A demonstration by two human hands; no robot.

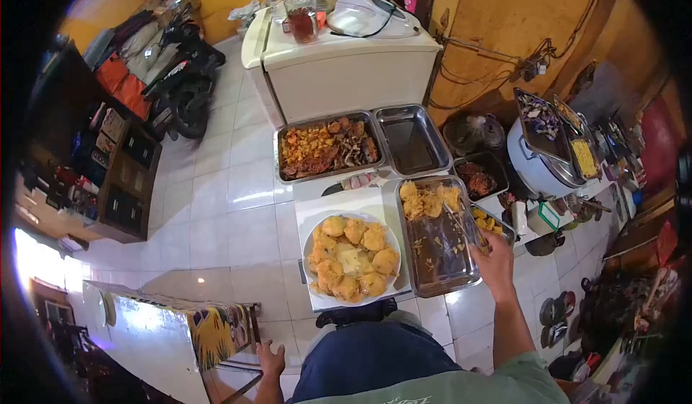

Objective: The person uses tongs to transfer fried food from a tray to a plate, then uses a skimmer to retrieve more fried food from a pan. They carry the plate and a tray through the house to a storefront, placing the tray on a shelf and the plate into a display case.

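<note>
My right hand is closed round the handle end of metal tongs. Their tips reach the golden fried fritters at the far end of a steel tray. Loose crumbs are scattered over the tray's dark bottom. Left of it, a white plate carries a ring of round, battered fritters, with a paler piece in the middle. My left hand hangs low at the left, fingers apart and holding nothing, close to a white cabinet with a patterned cloth.
Behind the plate are a tray of mixed cooked food, a second steel tray and a knife. A white freezer stands beyond. At right are a tray of red food and a large pot. A motorbike is parked at left.
</note>
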